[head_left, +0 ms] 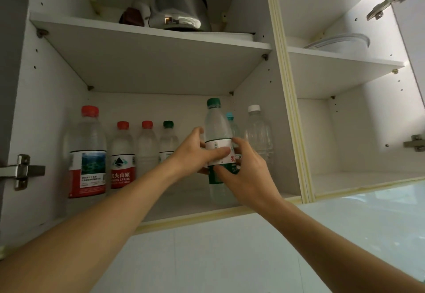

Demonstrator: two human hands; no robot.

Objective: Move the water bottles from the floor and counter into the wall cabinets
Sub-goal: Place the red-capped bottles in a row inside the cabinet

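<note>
A green-capped water bottle [218, 131] is gripped by both hands on the lower shelf [174, 203] of the left wall cabinet [255, 78]. The left hand [195, 154] is wrapped around the bottle's label from the left, its thumb laid across the white band, while the right hand [247, 173] is curled around the green part of the label from the right and below. The bottle is held upright near the front right of the shelf. Just behind it a blue-capped bottle [231, 122] is partly hidden, and a white-capped bottle [258, 131] is seen to its right, close to the cabinet's side wall. Further left, a row is formed along the back by a small green-capped bottle [168, 138] and two red-capped bottles [147, 141] [122, 152], with a larger red-capped bottle [88, 150] placed nearest the left wall. On the upper shelf [149, 46] a steel kettle [177, 7] is stored. In the neighbouring right cabinet [345, 131] a glass lid [340, 44] is kept on the upper shelf, and metal hinges [386, 3] are fixed to the open door [411, 39].
</note>
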